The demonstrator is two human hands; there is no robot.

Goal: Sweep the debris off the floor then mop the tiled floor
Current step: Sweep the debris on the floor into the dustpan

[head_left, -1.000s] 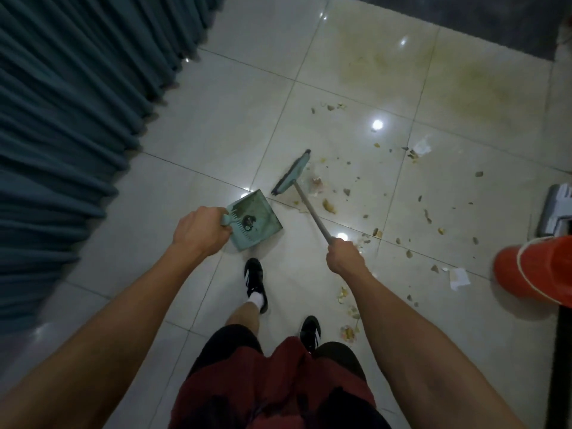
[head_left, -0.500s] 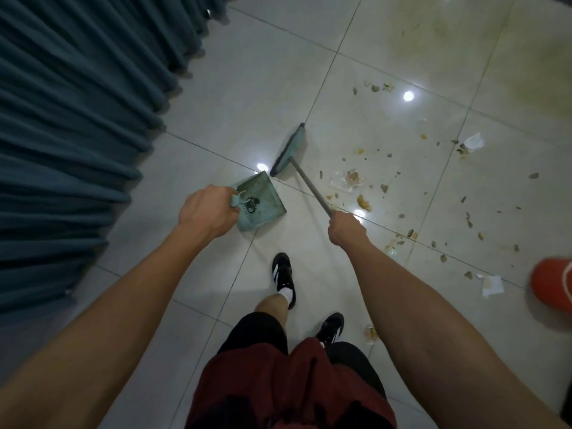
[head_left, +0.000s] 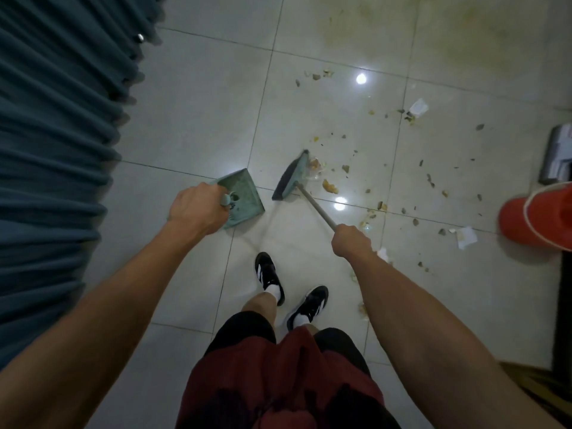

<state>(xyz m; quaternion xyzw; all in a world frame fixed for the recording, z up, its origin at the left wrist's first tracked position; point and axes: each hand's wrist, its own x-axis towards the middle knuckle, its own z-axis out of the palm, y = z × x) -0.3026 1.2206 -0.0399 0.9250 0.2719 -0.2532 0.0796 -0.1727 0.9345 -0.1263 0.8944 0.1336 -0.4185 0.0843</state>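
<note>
My left hand grips the handle of a green dustpan, held low over the pale tiled floor. My right hand is closed around the thin handle of a green broom, whose head rests on the floor just right of the dustpan. Crumbs and scraps of debris lie scattered to the right of the broom head. Pieces of white paper lie farther out, and another paper scrap lies near the right.
A blue pleated curtain fills the left side. An orange bucket stands at the right edge with a grey appliance behind it. Yellowish stains mark the far tiles. My two feet in black shoes stand below the tools.
The broom head has come down and to the right, closer to the debris beside the dustpan. My view has shifted, bringing the orange bucket and grey appliance back in at the right.
</note>
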